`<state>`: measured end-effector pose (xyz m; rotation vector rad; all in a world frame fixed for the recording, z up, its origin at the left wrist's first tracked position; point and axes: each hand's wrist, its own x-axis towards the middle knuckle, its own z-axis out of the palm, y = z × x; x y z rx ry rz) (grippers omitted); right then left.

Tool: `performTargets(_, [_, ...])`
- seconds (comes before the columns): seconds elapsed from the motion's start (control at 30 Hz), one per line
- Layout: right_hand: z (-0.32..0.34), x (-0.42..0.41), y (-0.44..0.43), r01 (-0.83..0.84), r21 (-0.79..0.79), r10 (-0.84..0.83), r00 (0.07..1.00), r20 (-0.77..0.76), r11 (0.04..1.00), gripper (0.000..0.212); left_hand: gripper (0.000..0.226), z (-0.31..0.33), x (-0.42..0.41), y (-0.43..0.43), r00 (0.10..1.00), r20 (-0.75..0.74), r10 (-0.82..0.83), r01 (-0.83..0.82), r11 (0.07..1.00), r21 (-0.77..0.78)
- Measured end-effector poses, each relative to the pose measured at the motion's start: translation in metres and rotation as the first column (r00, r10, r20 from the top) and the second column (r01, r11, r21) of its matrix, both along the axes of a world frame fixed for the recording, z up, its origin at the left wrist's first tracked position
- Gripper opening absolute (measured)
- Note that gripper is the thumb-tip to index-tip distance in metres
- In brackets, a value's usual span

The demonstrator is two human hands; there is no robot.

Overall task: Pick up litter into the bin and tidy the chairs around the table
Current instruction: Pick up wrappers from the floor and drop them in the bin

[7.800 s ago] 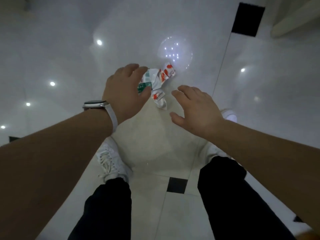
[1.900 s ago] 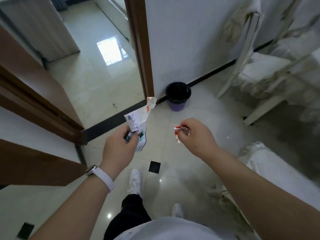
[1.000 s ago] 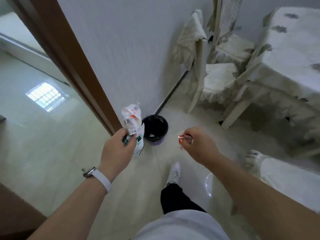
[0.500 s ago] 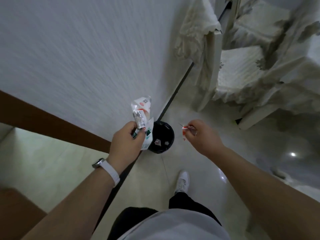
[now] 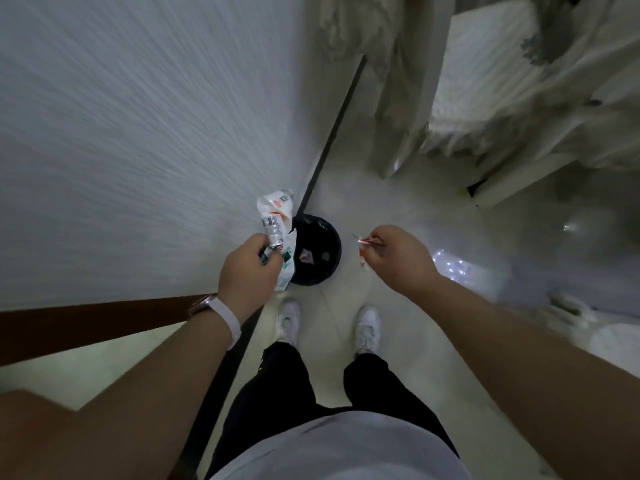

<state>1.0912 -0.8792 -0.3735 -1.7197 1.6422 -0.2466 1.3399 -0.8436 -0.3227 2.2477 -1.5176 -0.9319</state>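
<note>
A round black bin (image 5: 323, 268) stands on the pale floor against the wall, straight in front of my feet, with a few scraps inside. My left hand (image 5: 247, 275) grips a crumpled white, green and red wrapper (image 5: 275, 221) that sticks up over the bin's left rim. My right hand (image 5: 394, 259) pinches a small red-and-white scrap (image 5: 362, 242) just right of the bin. A white chair with a lacy cushion (image 5: 485, 81) stands at the upper right beside the cloth-covered table (image 5: 595, 57).
A white textured wall (image 5: 138, 133) fills the left, with a dark skirting strip (image 5: 332, 133) along its foot. A brown door frame (image 5: 86, 323) lies at the lower left. Another cloth-covered chair edge (image 5: 616, 337) shows at the right.
I have stepped closer, so the bin now lies directly below both hands. Both hands keep their litter; the left wrapper now overlaps the bin's rim.
</note>
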Motion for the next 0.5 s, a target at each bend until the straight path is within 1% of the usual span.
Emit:
performTargets(0.1, [-0.035, 0.018, -0.013, -0.003, 0.023, 0.003, 1.0, -0.022, 1.0, 0.024, 0.01, -0.041, 0.016, -0.023, 0.989, 0.042, -0.142, 0.137, 0.984, 0.112])
performTargets(0.17, [-0.064, 0.031, -0.022, 0.02, 0.041, -0.019, 0.999, -0.029, 0.999, 0.024, 0.011, -0.076, 0.027, -0.039, 0.98, 0.028, -0.197, 0.191, 0.97, 0.153])
performTargets(0.33, [-0.155, 0.068, -0.038, 0.125, 0.096, -0.128, 0.991, 0.034, 0.988, 0.019, 0.012, -0.185, 0.049, -0.063, 0.978, -0.029, -0.207, 0.209, 0.958, 0.196])
performTargets(0.4, [-0.197, 0.082, -0.04, 0.13, 0.101, -0.135, 0.99, 0.048, 0.986, 0.016, 0.012, -0.233, 0.054, -0.067, 0.982, -0.047, -0.181, 0.187, 0.961, 0.206])
performTargets(0.5, [-0.267, 0.096, -0.043, 0.106, 0.106, -0.108, 0.994, 0.02, 0.989, 0.018, 0.014, -0.304, 0.06, -0.069, 0.99, -0.052, -0.133, 0.141, 0.969, 0.205])
